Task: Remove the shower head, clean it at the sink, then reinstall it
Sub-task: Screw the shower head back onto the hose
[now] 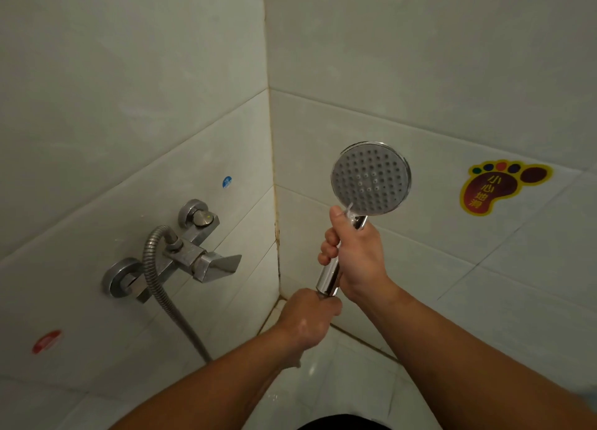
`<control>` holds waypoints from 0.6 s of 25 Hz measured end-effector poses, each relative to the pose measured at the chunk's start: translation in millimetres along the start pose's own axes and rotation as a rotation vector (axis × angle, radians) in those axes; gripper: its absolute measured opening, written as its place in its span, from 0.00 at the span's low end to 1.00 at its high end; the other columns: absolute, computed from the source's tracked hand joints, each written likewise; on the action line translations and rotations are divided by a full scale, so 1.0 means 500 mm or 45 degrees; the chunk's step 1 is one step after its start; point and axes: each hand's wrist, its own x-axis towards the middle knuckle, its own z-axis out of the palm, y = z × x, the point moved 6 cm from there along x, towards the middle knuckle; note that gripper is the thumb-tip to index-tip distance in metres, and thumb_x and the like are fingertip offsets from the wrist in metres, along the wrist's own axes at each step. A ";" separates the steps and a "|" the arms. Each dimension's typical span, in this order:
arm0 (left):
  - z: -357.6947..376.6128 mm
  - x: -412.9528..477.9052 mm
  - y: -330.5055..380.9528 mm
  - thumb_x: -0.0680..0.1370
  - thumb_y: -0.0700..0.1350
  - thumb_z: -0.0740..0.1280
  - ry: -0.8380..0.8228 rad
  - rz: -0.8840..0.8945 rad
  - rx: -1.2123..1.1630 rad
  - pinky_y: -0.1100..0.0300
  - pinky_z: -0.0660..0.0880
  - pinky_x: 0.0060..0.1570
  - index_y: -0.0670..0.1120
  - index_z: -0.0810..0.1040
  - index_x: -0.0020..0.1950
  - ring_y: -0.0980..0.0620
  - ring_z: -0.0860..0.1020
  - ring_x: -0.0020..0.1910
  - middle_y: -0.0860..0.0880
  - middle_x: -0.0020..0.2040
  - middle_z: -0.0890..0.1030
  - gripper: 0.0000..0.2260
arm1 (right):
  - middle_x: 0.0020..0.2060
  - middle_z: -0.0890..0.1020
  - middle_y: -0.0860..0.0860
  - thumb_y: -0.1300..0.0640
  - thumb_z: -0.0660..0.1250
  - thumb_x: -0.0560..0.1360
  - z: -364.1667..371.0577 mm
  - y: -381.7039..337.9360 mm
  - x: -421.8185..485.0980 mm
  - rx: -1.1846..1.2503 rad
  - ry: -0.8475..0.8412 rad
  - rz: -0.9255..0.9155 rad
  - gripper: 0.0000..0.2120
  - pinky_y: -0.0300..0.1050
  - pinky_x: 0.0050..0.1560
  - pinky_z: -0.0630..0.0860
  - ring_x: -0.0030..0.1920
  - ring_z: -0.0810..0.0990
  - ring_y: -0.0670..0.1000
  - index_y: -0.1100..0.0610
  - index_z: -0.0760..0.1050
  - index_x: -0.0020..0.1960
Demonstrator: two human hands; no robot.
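Walls: pale tiled walls (420, 74) met in a stained corner seam just left of the raised hands.
Mixer tap: a dull metal mixer tap (193, 252) sat on the left wall, well to the left of both hands, its flat lever pointing toward the corner.
Hose: a ribbed metal hose (155, 268) looped up out of the tap body and ran down toward the left forearm; its far end was hidden behind that arm.
Shower head: the shower head (371, 177) was held in the air in front of the corner, above both hands. It had a round grey face dotted with rows of small nozzles, a bright chrome rim and a chrome handle.
Direction: the face was turned toward the camera; the long axis ran from the handle base at lower left up to the disc at upper right, slightly tilted off upright.
Right hand: the right hand (355, 255) was wrapped around the upper handle, fingers curled closed on it, thumb lying up toward the neck.
Left hand: the left hand (307, 323) was closed around the base of the handle, just below the right hand; what it pinched there was hidden.
Foot sticker: a yellow-edged foot sticker (497, 187) was on the right wall, to the right of the disc.
Blue sticker: a small blue sticker (227, 182) sat above the tap.
Red sticker: a red sticker (47, 342) sat low on the left wall.
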 end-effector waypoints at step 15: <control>0.024 0.009 -0.039 0.76 0.43 0.66 -0.150 -0.170 0.325 0.57 0.70 0.30 0.40 0.77 0.40 0.47 0.73 0.28 0.45 0.29 0.74 0.08 | 0.26 0.69 0.52 0.54 0.65 0.82 -0.053 0.079 -0.010 -0.137 0.296 0.039 0.11 0.44 0.25 0.70 0.23 0.68 0.50 0.57 0.72 0.42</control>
